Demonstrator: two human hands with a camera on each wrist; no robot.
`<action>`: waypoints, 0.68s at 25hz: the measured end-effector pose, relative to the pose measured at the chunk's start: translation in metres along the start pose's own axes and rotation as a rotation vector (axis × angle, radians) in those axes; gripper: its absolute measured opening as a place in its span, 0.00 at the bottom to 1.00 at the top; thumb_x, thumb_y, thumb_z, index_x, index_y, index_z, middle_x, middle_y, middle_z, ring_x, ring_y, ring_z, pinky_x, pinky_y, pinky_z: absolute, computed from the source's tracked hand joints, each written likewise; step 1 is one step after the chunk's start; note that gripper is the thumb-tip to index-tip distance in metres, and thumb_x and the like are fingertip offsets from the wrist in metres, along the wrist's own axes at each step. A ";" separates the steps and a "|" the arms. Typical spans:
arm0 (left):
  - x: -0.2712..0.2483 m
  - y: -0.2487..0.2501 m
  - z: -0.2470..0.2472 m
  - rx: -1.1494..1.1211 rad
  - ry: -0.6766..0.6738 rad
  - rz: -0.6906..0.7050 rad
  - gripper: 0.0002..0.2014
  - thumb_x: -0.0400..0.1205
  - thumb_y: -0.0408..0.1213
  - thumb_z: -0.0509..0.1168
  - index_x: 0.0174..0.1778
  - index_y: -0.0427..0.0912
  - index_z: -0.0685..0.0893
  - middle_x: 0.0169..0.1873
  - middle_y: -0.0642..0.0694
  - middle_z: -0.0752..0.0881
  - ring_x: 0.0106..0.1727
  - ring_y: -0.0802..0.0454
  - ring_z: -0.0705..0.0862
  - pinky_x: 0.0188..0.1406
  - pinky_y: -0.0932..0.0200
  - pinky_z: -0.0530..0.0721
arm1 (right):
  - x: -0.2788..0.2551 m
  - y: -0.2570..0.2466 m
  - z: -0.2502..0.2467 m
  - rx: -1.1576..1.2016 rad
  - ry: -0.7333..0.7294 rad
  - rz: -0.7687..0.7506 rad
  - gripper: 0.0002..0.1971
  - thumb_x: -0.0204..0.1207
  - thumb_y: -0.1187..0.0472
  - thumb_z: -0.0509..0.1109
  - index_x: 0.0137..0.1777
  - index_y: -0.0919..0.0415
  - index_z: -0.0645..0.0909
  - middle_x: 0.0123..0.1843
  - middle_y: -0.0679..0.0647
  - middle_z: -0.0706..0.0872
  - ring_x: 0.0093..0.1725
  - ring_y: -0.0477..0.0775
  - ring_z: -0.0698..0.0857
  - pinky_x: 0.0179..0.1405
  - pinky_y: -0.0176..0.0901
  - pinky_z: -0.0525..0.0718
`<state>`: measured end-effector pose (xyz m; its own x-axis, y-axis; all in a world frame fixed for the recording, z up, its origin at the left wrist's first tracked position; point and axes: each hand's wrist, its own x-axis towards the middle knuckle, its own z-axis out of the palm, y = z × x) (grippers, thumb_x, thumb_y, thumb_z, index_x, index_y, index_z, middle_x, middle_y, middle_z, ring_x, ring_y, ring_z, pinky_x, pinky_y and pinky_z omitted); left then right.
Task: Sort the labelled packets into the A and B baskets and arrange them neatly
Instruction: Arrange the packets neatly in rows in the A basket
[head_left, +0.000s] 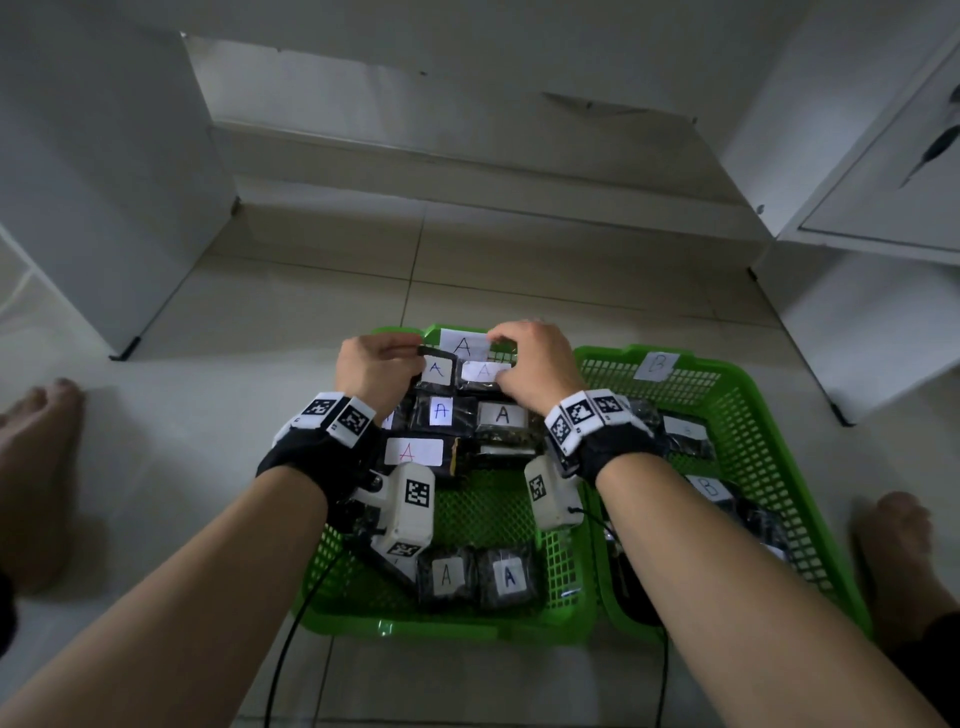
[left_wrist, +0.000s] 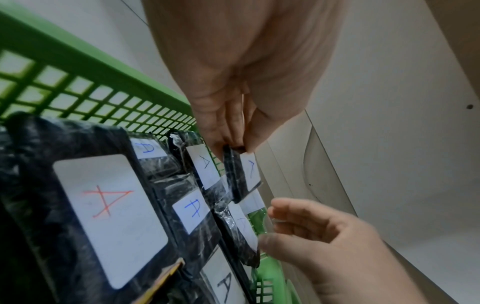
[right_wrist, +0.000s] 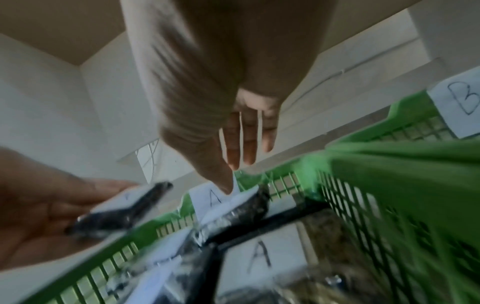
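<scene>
Two green mesh baskets sit side by side on the floor: basket A (head_left: 483, 512) on the left and basket B (head_left: 727, 374) on the right. Both hands work at basket A's far end. My left hand (head_left: 415, 347) (left_wrist: 233, 147) pinches the top edge of a black packet labelled A (head_left: 436, 370) (left_wrist: 237, 176) and holds it tilted up. My right hand (head_left: 498, 344) (right_wrist: 231, 176) has straight fingers, its thumb touching the neighbouring A packet (head_left: 483, 374) (left_wrist: 241, 224). Several more A packets (head_left: 441, 413) lie in rows behind and at the near end (head_left: 509, 574).
Basket B holds several black packets (head_left: 685, 434), one with a B label (head_left: 711, 488). A bare foot lies at each side (head_left: 36, 467) (head_left: 893, 545). White cabinets (head_left: 93, 182) (head_left: 883, 322) flank the tiled floor. Cables trail from both wrists.
</scene>
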<state>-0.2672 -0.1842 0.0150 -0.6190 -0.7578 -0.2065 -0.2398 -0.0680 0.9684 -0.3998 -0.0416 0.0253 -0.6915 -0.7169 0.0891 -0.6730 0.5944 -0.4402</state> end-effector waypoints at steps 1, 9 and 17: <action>0.000 0.002 0.001 -0.004 -0.001 0.011 0.16 0.74 0.24 0.74 0.57 0.40 0.90 0.45 0.46 0.93 0.46 0.48 0.92 0.55 0.48 0.90 | -0.001 -0.002 -0.007 0.096 -0.004 -0.030 0.25 0.66 0.72 0.77 0.64 0.55 0.89 0.59 0.50 0.91 0.55 0.50 0.88 0.60 0.48 0.88; -0.008 0.027 0.030 -0.134 -0.140 0.063 0.14 0.67 0.33 0.81 0.46 0.45 0.89 0.42 0.45 0.94 0.45 0.48 0.93 0.54 0.45 0.90 | -0.021 -0.020 -0.045 0.156 0.028 -0.224 0.32 0.58 0.47 0.89 0.64 0.52 0.89 0.53 0.43 0.89 0.44 0.42 0.86 0.43 0.39 0.87; -0.017 0.029 0.047 0.757 -0.451 0.439 0.16 0.84 0.39 0.62 0.68 0.46 0.84 0.69 0.49 0.82 0.68 0.49 0.81 0.67 0.57 0.78 | -0.016 0.020 -0.065 -0.225 -0.040 0.018 0.17 0.66 0.55 0.85 0.55 0.52 0.88 0.52 0.52 0.82 0.52 0.53 0.82 0.54 0.46 0.83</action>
<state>-0.2991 -0.1430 0.0404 -0.9574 -0.2864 -0.0361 -0.2383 0.7135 0.6589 -0.4194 0.0056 0.0733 -0.6962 -0.7164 0.0457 -0.7051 0.6704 -0.2310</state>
